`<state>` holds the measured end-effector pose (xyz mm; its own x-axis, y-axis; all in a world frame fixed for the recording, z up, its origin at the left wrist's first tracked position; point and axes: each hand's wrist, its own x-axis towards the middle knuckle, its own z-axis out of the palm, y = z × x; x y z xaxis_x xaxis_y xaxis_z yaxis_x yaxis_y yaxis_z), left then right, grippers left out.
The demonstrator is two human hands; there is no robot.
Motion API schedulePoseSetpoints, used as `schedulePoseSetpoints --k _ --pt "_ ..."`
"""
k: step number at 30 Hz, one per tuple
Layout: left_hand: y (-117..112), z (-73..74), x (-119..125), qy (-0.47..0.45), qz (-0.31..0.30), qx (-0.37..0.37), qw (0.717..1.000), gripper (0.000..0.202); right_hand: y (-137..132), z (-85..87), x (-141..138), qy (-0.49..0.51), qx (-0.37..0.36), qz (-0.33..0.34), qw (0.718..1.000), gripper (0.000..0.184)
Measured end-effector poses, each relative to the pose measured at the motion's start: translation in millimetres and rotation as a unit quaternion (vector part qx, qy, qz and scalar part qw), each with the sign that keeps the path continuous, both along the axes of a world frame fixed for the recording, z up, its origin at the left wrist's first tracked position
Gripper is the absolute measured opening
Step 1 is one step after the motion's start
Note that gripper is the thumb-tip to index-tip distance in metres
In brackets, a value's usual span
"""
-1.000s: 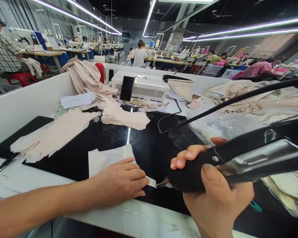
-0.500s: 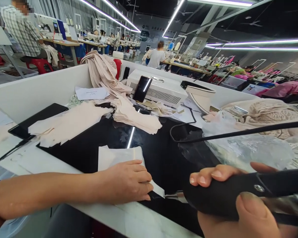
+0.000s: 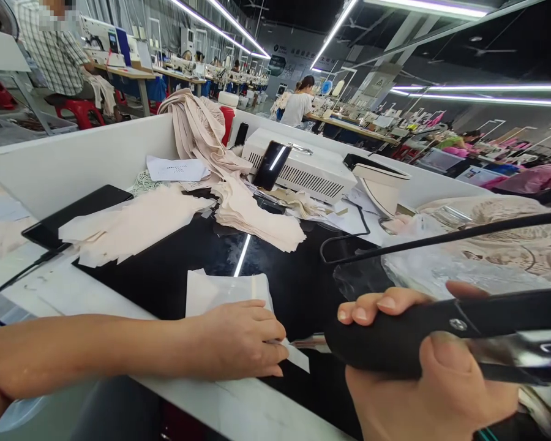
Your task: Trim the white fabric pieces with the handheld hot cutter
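My left hand lies flat, fingers stretched out, on a whitish sheet-like piece near the front of the glossy black board. A narrow strip of the piece shows past my fingertips. My right hand is closed around a thick black-handled tool with a metal part along its underside. Its slim metal tip points left, close to my left fingers and the piece's right edge. Whether the tip touches the piece is hard to see. What kind of tool it is does not show clearly.
Pale pink fabric pieces and a second stack lie behind. A phone leans on a white vented box. A black cable crosses above clear plastic at right. A black slab sits left.
My right hand and the tool have moved left and slightly up, bringing the tip along the piece's edge towards my left fingers. My left hand stays on the piece. The view has shifted slightly.
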<state>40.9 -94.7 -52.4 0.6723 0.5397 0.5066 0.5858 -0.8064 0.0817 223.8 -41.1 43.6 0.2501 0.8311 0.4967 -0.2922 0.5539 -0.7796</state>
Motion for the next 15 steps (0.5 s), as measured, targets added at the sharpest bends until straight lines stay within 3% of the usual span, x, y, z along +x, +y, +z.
schedulePoseSetpoints --k 15 --pt "-1.1 3.8 3.0 0.007 0.002 -0.004 1.0 0.023 -4.0 7.0 1.1 -0.017 -0.007 -0.016 1.0 0.047"
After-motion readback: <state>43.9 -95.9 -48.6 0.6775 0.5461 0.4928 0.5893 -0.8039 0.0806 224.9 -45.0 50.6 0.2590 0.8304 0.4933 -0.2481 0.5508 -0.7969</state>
